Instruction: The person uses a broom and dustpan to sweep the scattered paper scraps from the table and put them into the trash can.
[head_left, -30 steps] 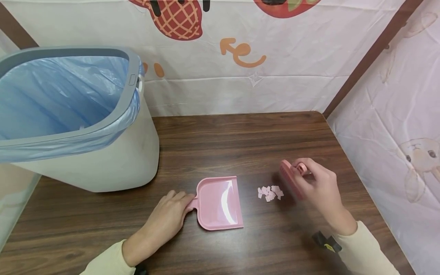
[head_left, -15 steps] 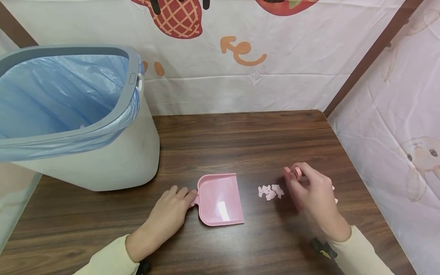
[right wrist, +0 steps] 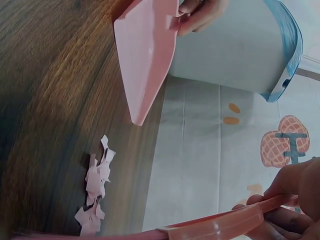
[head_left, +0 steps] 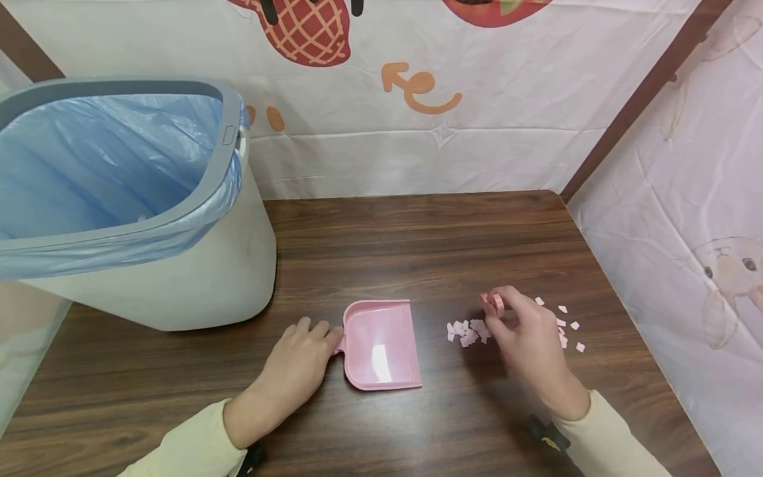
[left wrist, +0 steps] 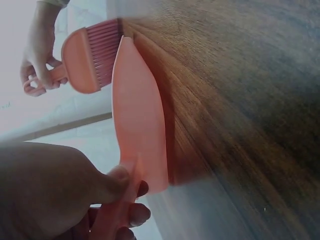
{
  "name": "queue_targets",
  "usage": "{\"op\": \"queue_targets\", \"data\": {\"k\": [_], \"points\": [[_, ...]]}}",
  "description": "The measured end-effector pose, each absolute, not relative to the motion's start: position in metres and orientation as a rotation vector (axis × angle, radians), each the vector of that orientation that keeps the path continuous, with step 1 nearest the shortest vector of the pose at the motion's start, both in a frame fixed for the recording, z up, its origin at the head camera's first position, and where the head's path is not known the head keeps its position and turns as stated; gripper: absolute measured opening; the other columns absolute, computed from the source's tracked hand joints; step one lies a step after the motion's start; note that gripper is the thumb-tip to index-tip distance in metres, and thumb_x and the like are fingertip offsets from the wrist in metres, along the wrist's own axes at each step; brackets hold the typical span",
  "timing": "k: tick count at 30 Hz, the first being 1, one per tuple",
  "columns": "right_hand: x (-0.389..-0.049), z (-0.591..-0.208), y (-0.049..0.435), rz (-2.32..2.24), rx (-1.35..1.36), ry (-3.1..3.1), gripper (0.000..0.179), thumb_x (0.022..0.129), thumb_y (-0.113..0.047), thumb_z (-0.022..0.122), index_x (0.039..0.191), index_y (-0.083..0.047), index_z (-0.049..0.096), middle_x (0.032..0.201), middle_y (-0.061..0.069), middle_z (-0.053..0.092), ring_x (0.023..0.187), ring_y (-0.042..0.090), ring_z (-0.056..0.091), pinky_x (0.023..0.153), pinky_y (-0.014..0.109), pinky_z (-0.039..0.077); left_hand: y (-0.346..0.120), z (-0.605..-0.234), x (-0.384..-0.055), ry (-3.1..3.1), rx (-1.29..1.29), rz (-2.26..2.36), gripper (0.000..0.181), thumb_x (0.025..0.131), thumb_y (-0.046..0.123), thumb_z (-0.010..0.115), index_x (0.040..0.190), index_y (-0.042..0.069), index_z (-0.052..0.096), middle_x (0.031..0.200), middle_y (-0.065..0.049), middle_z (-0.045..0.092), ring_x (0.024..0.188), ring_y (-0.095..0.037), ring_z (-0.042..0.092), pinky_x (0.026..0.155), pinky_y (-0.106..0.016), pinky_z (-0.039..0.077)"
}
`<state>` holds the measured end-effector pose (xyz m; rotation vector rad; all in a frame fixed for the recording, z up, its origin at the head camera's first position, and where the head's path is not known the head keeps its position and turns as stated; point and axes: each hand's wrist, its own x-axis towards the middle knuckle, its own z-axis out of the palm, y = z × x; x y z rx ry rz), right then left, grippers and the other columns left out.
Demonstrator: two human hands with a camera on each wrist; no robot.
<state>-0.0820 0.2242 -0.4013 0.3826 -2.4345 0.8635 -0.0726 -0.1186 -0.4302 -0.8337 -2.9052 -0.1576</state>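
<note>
My left hand grips the short handle of a pink dustpan, which lies on the table with its straight edge facing right. In the left wrist view, fingers and thumb wrap that handle. My right hand holds a small pink hand brush by its looped handle, bristles down toward the table. Just left of the brush lies a small pile of pale pink paper scraps. More loose paper bits lie scattered to the right of the right hand. The dustpan's tray holds no scraps.
A tall white bin with a grey rim and blue liner stands on the table at the left. Behind the table hangs a white printed cloth. Another printed cloth borders the right side.
My right hand has moved left with the brush, up to the scrap pile. The scattered bits on the right have come into view behind it. The left hand and dustpan stay nearly still.
</note>
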Motion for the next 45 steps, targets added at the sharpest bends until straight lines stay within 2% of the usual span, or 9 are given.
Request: {"op": "queue_targets", "data": {"k": [5,16,31,41,45], "points": [[-0.083,-0.404,0.222,0.886,0.409,-2.436,0.012,0.086,0.001,0.075,0.093,-0.008,0.069,0.082,-0.002,0.068,0.075,0.013,0.071,0.059,0.022,0.055,-0.117,-0.430,-0.073,-2.896,-0.835,-0.142,0.014,0.094,0.005,0.069,0.108,0.005,0.071,0.085,-0.010,0.064,0.074,-0.029,0.054,0.068,-0.043,0.050],[-0.088,-0.406,0.213,0.916,0.425,-2.419,0.022,0.079,0.011,0.073,0.088,-0.008,0.067,0.084,-0.001,0.071,0.074,0.012,0.070,0.060,0.016,0.053,-0.115,-0.425,-0.074,-2.893,-0.835,-0.130,0.015,0.091,0.000,0.069,0.106,0.004,0.071,0.080,-0.010,0.062,0.070,-0.027,0.052,0.061,-0.038,0.046],[-0.091,-0.408,0.194,1.023,0.426,-2.413,0.024,0.077,0.013,0.072,0.091,-0.007,0.068,0.087,0.003,0.073,0.077,0.009,0.068,0.061,0.015,0.054,-0.114,-0.422,-0.075,-2.885,-0.855,-0.110,0.014,0.091,-0.001,0.069,0.104,0.004,0.071,0.079,-0.010,0.062,0.068,-0.026,0.051,0.060,-0.037,0.046],[-0.099,-0.409,0.178,1.102,0.470,-2.396,0.023,0.078,0.013,0.070,0.089,-0.007,0.066,0.087,0.005,0.073,0.076,0.017,0.071,0.061,0.018,0.056,-0.114,-0.420,-0.077,-2.928,-0.848,-0.121,0.014,0.091,-0.001,0.069,0.104,0.004,0.071,0.080,-0.012,0.064,0.070,-0.028,0.053,0.061,-0.039,0.048],[-0.101,-0.409,0.171,1.138,0.492,-2.385,0.023,0.077,0.014,0.069,0.087,-0.006,0.065,0.087,0.007,0.074,0.076,0.017,0.071,0.060,0.021,0.057,-0.113,-0.420,-0.077,-2.933,-0.846,-0.121,0.016,0.091,-0.002,0.068,0.105,0.003,0.072,0.082,-0.012,0.065,0.071,-0.029,0.054,0.063,-0.041,0.050]]}}
